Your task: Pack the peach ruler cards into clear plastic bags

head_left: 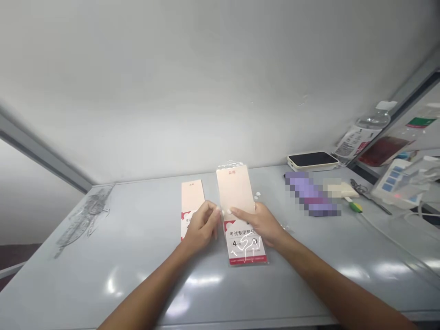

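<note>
Grey table (79, 293) from my remote view: sleeved pink card packet (245, 243) lies long axis pointing away from me, closer to my right hand (259, 224), which grips its right edge. Left hand (202, 224) touches its left edge, grip unclear. Second packet (191, 197) lies just left.

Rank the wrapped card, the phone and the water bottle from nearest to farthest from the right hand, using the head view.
From the right hand:
1. Wrapped card: directly beneath the hand, touching it.
2. Phone: to the right, toward the back of the table.
3. Water bottle: farthest, beyond the phone at the far right.
</note>
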Tool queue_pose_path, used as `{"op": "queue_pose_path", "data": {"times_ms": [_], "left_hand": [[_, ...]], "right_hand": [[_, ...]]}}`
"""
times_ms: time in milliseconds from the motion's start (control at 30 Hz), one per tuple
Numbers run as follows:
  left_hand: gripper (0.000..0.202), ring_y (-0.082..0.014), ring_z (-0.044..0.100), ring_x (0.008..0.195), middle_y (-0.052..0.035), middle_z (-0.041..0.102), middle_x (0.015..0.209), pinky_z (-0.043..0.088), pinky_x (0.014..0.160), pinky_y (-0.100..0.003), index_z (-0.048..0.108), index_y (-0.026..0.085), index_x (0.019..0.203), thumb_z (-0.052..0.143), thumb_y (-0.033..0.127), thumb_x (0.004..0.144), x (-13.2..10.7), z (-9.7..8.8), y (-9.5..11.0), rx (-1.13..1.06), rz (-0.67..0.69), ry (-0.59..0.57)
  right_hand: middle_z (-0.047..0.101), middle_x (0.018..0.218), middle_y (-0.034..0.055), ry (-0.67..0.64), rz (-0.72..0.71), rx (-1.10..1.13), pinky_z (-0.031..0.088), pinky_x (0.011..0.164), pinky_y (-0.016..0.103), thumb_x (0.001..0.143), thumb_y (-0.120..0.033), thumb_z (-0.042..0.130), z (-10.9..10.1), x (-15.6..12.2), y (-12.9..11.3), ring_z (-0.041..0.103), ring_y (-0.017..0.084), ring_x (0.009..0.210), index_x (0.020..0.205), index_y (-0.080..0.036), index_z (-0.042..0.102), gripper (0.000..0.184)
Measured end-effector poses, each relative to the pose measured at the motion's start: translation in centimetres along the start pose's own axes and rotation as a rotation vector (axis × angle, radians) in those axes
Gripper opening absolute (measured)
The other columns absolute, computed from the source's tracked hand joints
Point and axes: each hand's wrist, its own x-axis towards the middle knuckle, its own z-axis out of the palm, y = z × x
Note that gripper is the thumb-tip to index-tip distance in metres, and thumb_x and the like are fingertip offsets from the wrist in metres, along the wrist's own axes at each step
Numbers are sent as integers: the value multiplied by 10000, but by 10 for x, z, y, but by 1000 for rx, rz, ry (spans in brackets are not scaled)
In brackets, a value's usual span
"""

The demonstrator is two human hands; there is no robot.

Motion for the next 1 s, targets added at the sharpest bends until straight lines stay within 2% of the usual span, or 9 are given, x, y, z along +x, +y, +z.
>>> {"op": "queue_pose_path", "data": {"times_ms": [100,200,367,467,633,767,900,1000], "left_hand": [[261,-63,431,392,71,481,547,312,395,-191,381,206,813,483,446,825,3,3,2,-116,-94,-56],[289,-73,471,413,43,529,581,343,390,-194,440,187,861,507,462,805,4,8,4,-160,-142,-121],[277,-72,479,431,21,539,588,366,419,-204,508,157,842,535,429,798,4,7,7,-221,-127,-135],[252,-71,476,446,11,545,591,352,431,-202,522,150,782,553,399,792,3,4,7,-248,-140,-134],[248,-78,475,492,-1,540,599,330,446,-197,549,135,742,592,379,760,3,4,5,-298,-181,-73],[251,-89,490,528,0,538,621,344,466,-201,553,134,737,594,381,750,4,5,5,-301,-190,4],[275,-96,502,553,5,550,644,371,493,-213,546,147,749,579,420,752,6,4,4,-230,-146,84],[319,-100,497,539,13,550,625,376,502,-222,533,163,751,541,482,763,8,1,1,-102,-145,188]], "right_hand": [[667,699,55,23,-31,-80,496,576,300,675,-423,682,2,-1,0,639,201,650,788,-131,639,316],[680,733,65,-16,-74,-105,508,580,307,692,-429,666,6,-2,2,654,218,673,813,-136,626,320],[678,697,62,-84,-55,9,504,538,310,794,-512,512,9,-3,4,645,196,580,915,-136,590,402],[667,685,55,-91,-61,32,496,544,305,808,-507,498,8,-3,6,635,185,571,924,-132,568,399],[616,624,15,-46,-94,-85,451,510,266,801,-511,505,6,0,12,599,160,559,810,-152,545,361],[602,664,19,-7,-148,-195,427,509,253,797,-491,516,6,1,15,578,153,598,771,-155,526,337],[618,752,26,-68,-169,-211,468,575,281,784,-433,552,2,1,8,601,171,670,925,-168,532,300],[563,656,-19,-51,-200,-290,470,570,282,781,-411,560,-5,2,3,584,153,604,1012,-183,518,327]]}}
